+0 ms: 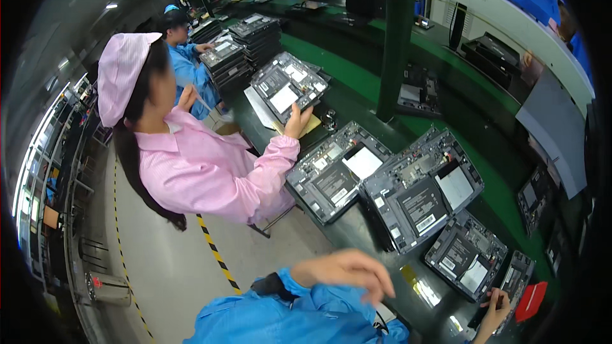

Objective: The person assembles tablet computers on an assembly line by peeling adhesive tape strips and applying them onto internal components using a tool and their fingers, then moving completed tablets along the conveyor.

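Two hands of the wearer show at the lower edge. The left hand (347, 272) comes out of a bright blue sleeve (306, 315) at six o'clock; it hangs palm down with the fingers loosely curled and a little blurred, holding nothing that can be seen. The right hand (497, 309) sits at about five o'clock, fingers bent narrow and resting on the near edge of a small grey opened device chassis with exposed boards (515, 277); whether it grips that edge or only touches it I cannot tell. A flat red plastic piece (531, 301) lies just beside this chassis, at three o'clock from the right hand.

From the left hand, a second grey opened device chassis with a white label (466, 256) lies at about two o'clock, apart from it, on the dark green workbench (357, 232). Farther up, near the centre, a large grey opened chassis with a black battery and white sheet (422, 192) lies at one o'clock from the left hand, and its neighbour, another grey opened chassis (336, 172), sits at twelve o'clock.

At nine o'clock a co-worker in a pink smock and pink cap (204, 165) holds a tilted grey chassis (288, 86) with one hand (297, 121) at its lower edge. Stacks of dark chassis (224, 62) stand behind.
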Tool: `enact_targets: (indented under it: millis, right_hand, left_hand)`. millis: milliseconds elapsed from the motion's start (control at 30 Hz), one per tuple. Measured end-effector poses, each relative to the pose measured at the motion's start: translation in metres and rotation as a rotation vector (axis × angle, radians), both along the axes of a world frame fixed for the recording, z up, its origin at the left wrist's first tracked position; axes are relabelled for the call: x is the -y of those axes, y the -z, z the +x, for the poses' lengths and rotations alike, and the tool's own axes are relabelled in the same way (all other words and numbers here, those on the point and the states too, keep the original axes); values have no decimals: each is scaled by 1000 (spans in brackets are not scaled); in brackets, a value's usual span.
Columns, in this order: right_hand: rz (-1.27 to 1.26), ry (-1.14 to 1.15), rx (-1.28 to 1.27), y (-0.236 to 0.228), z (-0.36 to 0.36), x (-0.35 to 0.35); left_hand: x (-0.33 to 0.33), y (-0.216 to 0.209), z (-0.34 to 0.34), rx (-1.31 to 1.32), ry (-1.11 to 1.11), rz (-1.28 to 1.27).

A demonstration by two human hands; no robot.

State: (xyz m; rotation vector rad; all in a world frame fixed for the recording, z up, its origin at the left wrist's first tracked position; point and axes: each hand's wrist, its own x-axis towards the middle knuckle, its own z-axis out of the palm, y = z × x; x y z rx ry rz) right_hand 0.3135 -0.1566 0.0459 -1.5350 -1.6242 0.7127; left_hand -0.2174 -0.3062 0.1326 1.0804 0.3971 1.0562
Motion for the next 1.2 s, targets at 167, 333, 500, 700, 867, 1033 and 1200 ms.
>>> enact_targets:
  millis: [167,333,500,700,867,1033,1200]
  right_hand:
    - [-6,128,192,33,7,0]
    - [-64,283,136,49,13,17]
    - [29,290,207,54,-27,-20]
    - [-110,321,99,40,-35,-37]
    - [-51,231,-79,64,-9,-54]
    - [-206,204,-228,60,-13,-11]
    - [-174,105,156,0,-3,-35]
  left_hand:
    - [-35,55,97,-407,-101,149]
    - [-78,127,148,-644,-630,400]
    - [-113,144,152,-921,-753,356]
    - [-151,157,182,-1039,-795,302]
    - [-159,146,205,-940,-677,168]
    - [-127,144,190,-1098,-706,253]
    - [-119,133,175,-1069,-669,214]
